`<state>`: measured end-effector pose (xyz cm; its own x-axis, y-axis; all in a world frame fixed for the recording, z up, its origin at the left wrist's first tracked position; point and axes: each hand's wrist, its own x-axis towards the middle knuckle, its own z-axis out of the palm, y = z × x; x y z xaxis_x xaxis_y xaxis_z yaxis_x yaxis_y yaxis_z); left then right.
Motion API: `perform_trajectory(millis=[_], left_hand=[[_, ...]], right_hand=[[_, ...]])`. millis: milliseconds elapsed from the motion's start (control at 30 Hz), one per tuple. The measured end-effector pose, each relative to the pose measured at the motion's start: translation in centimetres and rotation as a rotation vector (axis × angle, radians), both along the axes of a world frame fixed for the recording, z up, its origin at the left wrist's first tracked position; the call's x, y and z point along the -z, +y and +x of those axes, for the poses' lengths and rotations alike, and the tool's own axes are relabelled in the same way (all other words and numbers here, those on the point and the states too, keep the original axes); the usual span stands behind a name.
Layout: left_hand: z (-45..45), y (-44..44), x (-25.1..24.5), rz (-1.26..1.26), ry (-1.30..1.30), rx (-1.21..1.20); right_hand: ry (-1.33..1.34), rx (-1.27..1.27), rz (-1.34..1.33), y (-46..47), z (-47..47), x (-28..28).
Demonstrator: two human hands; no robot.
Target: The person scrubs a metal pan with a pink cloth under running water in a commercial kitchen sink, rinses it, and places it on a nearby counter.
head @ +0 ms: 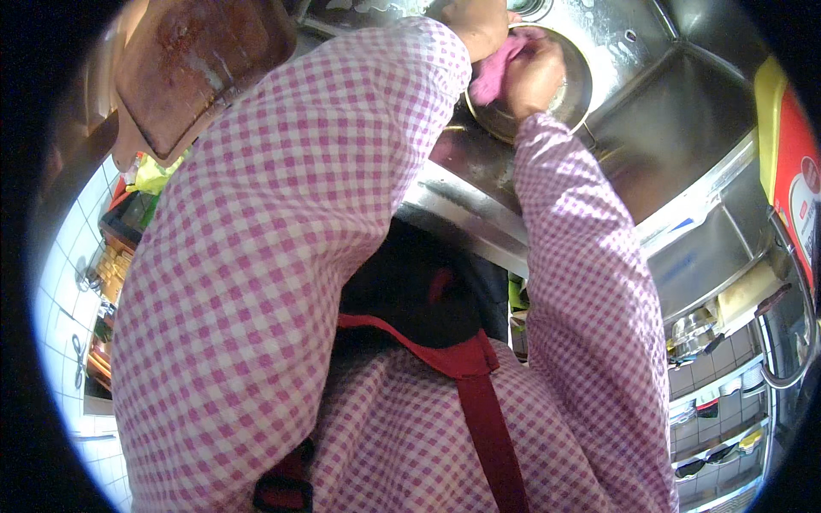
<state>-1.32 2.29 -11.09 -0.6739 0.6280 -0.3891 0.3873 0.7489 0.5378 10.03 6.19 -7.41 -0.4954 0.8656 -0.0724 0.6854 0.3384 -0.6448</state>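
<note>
A pink cloth is bunched in my right hand, pressed against the inside of a round, shallow metal pan. At the pan's upper left rim is my left hand, gripping the edge; most of its fingers are hidden from view. The pan is inside a stainless steel sink, close to its front wall. Part of a round drain fitting shows just beyond the pan. Checked pink-and-white sleeves cover both arms, and the left sleeve hides much of the area beside the sink.
To the left lies a wet brown cutting board with a handle. The sink's raised metal front edge runs between my body and the pan. At the right stand a red and yellow package bearing writing and a curved metal tube. Shelves hold several kitchen items.
</note>
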Motion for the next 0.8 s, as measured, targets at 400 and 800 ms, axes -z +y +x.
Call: perform_trajectory(millis=[400, 800], left_hand=[[-0.9, 0.6, -4.1, -0.06, -0.117, -0.016], [1.7, -1.2, -3.7, -0.275, -0.959, -0.241]], right_hand=[[0.053, 0.024, 0.112, 1.1, -0.6, 1.6], [-0.099, 0.029, 0.073, 11.6, 2.6, 1.8]])
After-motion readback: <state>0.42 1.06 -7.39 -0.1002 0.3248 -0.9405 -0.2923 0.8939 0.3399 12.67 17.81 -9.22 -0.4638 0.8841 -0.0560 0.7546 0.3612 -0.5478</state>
